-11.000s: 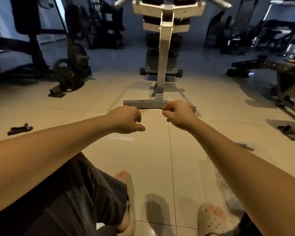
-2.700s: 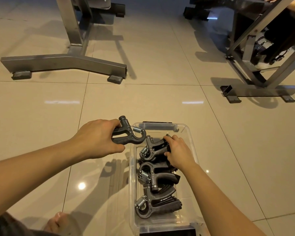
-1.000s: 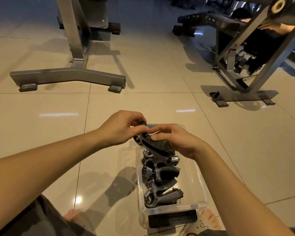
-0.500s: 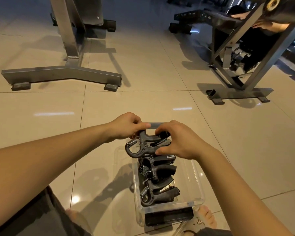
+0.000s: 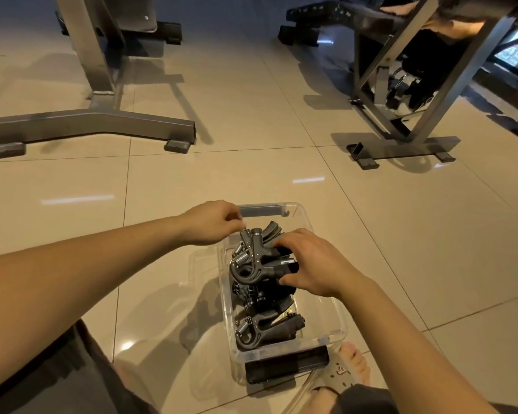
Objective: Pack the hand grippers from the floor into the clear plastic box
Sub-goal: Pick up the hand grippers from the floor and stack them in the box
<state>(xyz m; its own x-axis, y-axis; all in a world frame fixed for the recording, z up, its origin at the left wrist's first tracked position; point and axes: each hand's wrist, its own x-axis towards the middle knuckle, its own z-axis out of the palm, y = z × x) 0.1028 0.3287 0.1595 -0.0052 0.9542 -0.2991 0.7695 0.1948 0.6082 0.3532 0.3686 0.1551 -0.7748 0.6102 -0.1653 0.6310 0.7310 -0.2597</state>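
Head view | top hand gripper (image 5: 257,264): lowered into clear plastic box (image 5: 338,327), your right hand (image 5: 311,264) holding its handles | your left hand (image 5: 210,224): let go, loosely curled, seemingly empty | other hand grippers (image 5: 266,327) beneath; packing likely nearly done.

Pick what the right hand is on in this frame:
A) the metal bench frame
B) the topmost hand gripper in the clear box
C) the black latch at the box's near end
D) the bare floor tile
B: the right hand holds the topmost hand gripper, which lies over the others inside the clear plastic box.
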